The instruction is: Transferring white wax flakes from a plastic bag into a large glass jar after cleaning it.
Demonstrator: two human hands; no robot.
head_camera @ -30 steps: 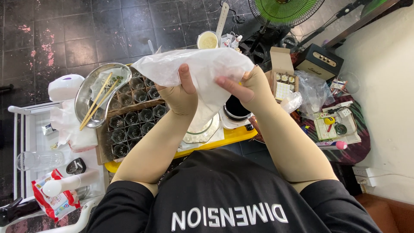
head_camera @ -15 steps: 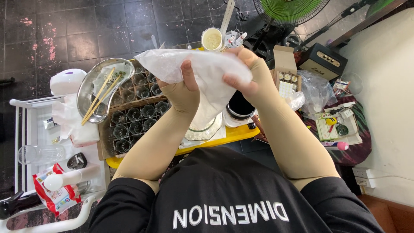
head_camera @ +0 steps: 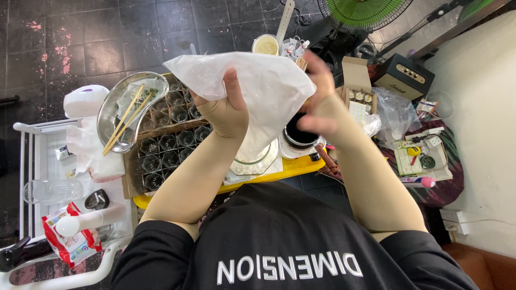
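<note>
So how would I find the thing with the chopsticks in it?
Start at the yellow table below the person's hands. At its left end a brown tray of small dark cups sits, and the shiny curved metal dish rests on the tray's left edge. It alone holds two wooden chopsticks.

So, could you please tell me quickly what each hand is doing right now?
Left hand: closed, holding the white bag.
Right hand: blurred at the bag's edge; grip cannot be told.

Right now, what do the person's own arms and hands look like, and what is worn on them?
Both arms are bare from short black sleeves down. The left hand and right hand are bare: no gloves, rings, watch or bands visible. The right hand is motion-blurred.
</note>
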